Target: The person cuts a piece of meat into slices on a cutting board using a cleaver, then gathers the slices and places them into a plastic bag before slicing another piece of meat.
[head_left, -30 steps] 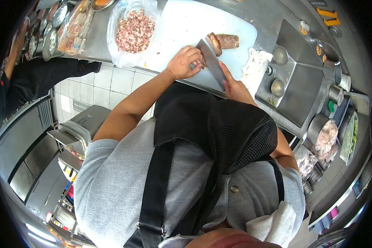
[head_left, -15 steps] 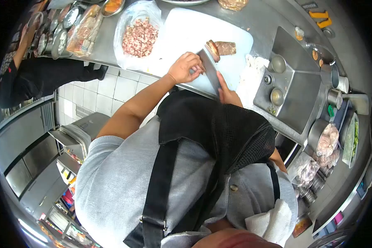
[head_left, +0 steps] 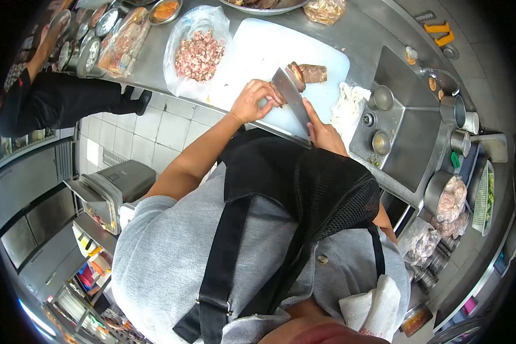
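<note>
On the white cutting board [head_left: 258,46], my right hand [head_left: 325,135] grips the handle of a broad-bladed knife [head_left: 294,100]. Its blade slants up and to the left, close to the fingers of my left hand [head_left: 253,102]. Those fingers are curled and press on a small brown piece of meat [head_left: 277,97], mostly covered by them. Just beyond the blade lie a browned cut piece [head_left: 295,75] and a larger chunk of cooked meat [head_left: 314,73]. A clear plastic bag [head_left: 176,43] left of the board holds diced pinkish meat [head_left: 199,56].
A steel sink [head_left: 415,143] with small bowls is on the right, a crumpled white cloth [head_left: 348,109] beside it. A large metal bowl [head_left: 258,9] and a bagged food [head_left: 325,10] stand behind the board. Another person in dark clothes [head_left: 69,103] works at the left.
The view has shifted slightly, bringing more of the large bowl into sight. My hands, the knife and the meat keep nearly the same places on the board.
</note>
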Motion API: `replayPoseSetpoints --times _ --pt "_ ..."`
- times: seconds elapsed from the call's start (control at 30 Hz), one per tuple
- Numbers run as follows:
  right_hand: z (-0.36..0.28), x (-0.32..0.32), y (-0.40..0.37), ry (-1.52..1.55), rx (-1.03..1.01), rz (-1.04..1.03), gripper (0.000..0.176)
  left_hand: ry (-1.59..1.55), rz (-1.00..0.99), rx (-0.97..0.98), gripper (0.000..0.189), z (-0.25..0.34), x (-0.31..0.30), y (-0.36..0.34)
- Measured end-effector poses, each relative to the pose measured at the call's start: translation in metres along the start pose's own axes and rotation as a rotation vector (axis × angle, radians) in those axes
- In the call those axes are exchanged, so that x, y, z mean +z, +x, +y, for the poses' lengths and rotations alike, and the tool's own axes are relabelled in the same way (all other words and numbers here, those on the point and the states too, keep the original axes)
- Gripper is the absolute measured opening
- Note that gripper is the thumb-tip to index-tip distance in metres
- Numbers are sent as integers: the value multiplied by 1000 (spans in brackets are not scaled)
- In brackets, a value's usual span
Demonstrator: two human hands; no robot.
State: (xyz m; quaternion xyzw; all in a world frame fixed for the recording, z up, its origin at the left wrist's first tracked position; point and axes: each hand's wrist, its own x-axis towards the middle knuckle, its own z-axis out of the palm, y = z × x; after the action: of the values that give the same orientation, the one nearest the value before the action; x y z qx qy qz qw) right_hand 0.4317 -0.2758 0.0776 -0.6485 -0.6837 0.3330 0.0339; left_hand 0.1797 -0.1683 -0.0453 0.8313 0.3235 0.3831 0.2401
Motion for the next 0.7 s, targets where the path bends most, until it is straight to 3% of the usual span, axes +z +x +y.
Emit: replayPoseSetpoints --times 0.27,0.7 --pt "-3 9 8 -84 40 -90 76 55 -102 1 25 -6 5 2" --pt "1 -7 7 -101 68 -88 76 50 -37 -50 21 -9 6 -4"
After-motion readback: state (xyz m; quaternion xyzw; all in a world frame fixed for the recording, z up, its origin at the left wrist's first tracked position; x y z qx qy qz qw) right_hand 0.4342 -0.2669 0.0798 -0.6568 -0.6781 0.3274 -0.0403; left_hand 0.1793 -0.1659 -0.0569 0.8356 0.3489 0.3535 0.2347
